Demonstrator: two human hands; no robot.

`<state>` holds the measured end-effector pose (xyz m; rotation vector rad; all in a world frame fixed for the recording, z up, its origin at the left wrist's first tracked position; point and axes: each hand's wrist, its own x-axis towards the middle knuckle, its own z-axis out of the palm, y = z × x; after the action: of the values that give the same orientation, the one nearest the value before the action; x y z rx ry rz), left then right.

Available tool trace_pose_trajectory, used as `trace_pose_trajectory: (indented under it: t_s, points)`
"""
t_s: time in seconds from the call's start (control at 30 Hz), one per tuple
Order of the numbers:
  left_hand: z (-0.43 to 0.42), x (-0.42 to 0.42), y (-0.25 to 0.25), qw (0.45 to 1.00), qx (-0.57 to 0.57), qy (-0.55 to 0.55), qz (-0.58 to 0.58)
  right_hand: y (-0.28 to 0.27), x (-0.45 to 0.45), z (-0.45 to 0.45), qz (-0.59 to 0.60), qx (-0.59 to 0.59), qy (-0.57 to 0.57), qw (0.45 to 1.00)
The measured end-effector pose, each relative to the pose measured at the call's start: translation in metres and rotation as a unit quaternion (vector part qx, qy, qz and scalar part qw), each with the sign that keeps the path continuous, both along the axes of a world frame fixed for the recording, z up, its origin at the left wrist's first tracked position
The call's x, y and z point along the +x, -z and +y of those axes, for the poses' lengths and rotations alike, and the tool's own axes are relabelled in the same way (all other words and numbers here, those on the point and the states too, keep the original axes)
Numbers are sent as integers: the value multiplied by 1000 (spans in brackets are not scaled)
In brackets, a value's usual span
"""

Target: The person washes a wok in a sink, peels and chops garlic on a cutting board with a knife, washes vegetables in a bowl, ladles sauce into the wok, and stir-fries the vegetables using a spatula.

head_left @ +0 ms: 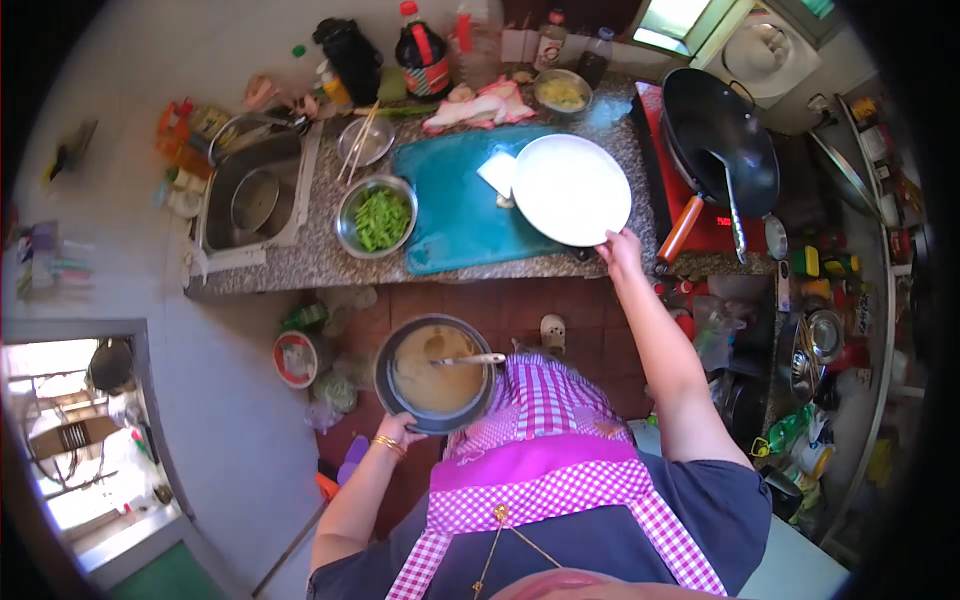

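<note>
My left hand (398,428) grips the near rim of a dark grey pot (382,375), held in front of the apron below counter height. Pale brown liquid (425,385) fills the lower part of the pot, and a spoon (470,359) rests in it with its handle over the right rim. My right hand (622,252) pinches the near edge of a large white plate (572,188) over the teal cutting board (455,220). A white cleaver blade or flat piece (497,174), partly hidden by the plate, lies on the board.
A steel bowl of chopped greens (380,218) stands left of the board. Chopsticks lie across a smaller bowl (366,142). The sink (255,195) is at far left. A black wok (715,140) with a ladle (733,205) sits on the red induction cooker (690,245) at right.
</note>
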<state>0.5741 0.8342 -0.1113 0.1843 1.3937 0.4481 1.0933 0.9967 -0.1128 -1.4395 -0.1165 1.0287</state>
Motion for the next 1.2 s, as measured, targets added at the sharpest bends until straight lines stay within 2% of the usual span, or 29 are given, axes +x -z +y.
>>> trace_pose_trajectory:
  t_s: [0.13, 0.23, 0.33, 0.37, 0.43, 0.5, 0.53, 0.6, 0.67, 0.77, 0.87, 0.93, 1.03, 1.1, 1.2]
  points:
    - [7, -18, -54, 999, -8, -32, 8, 13, 1, 4, 33, 37, -6, 999]
    - [22, -14, -93, 999, 7, -43, -9, 5, -13, -8, 4, -44, 96, 994]
    - [40, -4, -117, 998, 20, -33, -40, -80, -87, -57, -162, 34, -107, 980]
    - [45, 1, -126, 997, 28, -21, -64, -108, -111, -74, -140, 101, -244, 954]
    - [64, 16, -141, 992, 53, 14, -117, -127, -141, -91, -84, 166, -426, 885]
    - [84, 33, -152, 990, 41, 49, -122, -159, -149, -90, -145, 187, -462, 855]
    - [92, 43, -159, 989, 35, 70, -125, -174, -146, -85, -197, 185, -469, 841]
    - [107, 70, -177, 985, 46, 104, -128, -215, -147, -77, -414, 204, -391, 796]
    - [125, 97, -186, 980, 54, 144, -122, -237, -138, -73, -515, 260, -380, 723]
    - [153, 141, -202, 973, 40, 191, -123, -267, -127, -69, -473, 266, -437, 717]
    - [177, 189, -213, 972, -9, 202, -117, -256, -95, -54, -587, 188, -372, 694]
    - [183, 220, -228, 970, -6, 205, -127, -261, -63, -55, -626, 229, -345, 661]
    - [198, 256, -233, 960, -16, 233, -154, -283, -18, -67, -698, 270, -330, 575]
    - [203, 277, -237, 964, 29, 225, -139, -294, 14, -77, -726, 283, -325, 535]
    - [217, 300, -240, 959, 34, 240, -147, -293, 48, -89, -757, 233, -364, 489]
